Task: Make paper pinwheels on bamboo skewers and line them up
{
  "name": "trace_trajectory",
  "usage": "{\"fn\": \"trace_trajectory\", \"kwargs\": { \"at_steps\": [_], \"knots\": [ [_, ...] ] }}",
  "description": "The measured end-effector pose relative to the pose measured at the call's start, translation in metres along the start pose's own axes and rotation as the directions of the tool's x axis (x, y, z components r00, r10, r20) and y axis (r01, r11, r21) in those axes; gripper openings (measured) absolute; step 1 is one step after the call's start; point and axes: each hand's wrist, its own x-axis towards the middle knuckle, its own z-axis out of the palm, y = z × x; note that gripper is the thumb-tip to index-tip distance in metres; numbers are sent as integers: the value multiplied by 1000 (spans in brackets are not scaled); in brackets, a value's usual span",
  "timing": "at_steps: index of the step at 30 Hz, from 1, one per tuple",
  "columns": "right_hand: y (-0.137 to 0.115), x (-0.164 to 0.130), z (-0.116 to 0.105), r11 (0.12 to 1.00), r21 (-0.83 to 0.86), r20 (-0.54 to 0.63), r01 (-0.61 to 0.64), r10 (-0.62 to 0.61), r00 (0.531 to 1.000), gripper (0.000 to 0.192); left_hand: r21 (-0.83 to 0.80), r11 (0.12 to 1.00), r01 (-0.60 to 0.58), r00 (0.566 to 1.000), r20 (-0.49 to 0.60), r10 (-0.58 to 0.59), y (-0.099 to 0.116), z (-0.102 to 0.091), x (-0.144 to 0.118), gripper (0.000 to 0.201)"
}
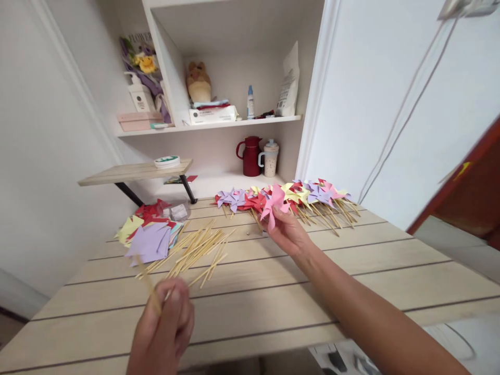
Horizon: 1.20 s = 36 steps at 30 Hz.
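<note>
A thin wooden stick [147, 281], blurred by motion, is pinched in my left hand [166, 323] above the table's near left part. My right hand [287, 232] grips a pink paper pinwheel [275, 204] between thumb and fingers, over the middle of the table. Whether a stick is fixed to that pinwheel is hard to tell. Loose wooden sticks [199, 250] lie in a heap between the hands. Behind the right hand, a row of finished pinwheels on sticks [318, 192] in purple, red, yellow and pink lies along the table's back.
Purple paper sheets [148, 244] and red paper pieces [150, 211] lie at the left beside a clear plastic box [179, 211]. Behind them is a small raised shelf [113, 174]. A red jug [252, 159] and a lidded cup [270, 160] stand at the back.
</note>
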Motion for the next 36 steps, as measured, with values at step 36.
{"fn": "trace_trajectory", "kwargs": {
  "at_steps": [36],
  "knots": [
    [0, 3, -2, 976, 205, -7, -68, 71, 997, 21, -14, 984, 176, 763, 633, -128, -10, 136, 121, 48]
  ]
}}
